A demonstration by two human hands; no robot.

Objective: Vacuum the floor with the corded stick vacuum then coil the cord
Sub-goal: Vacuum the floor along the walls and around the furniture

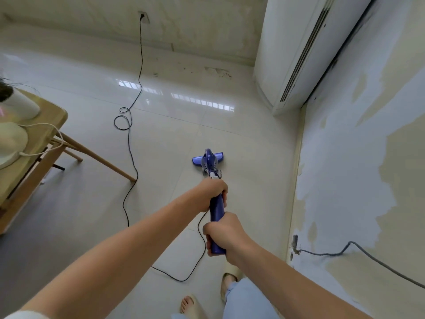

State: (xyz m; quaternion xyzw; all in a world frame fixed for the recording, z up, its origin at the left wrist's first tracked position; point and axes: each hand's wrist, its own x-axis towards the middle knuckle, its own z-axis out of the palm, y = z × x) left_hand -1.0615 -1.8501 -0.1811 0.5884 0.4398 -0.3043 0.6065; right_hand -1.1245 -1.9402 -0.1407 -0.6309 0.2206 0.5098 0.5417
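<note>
A blue corded stick vacuum [208, 162] stands on the glossy tiled floor [174, 125], its floor head flat on the tiles ahead of me. My left hand [212, 195] grips the upper part of the blue handle. Lower on the same handle, my right hand [224, 234] grips the end. The black cord [129, 143] runs from the handle, curves past my feet, loops twice on the floor and climbs to a wall socket [143, 16], where it is plugged in.
A wooden table [43, 143] with slanted legs stands at the left, carrying pale objects and a white cable. A tall white air conditioner [296, 51] fills the far right corner. A patchy wall [358, 157] with a grey cable runs along the right. My sandalled feet [227, 284] are below.
</note>
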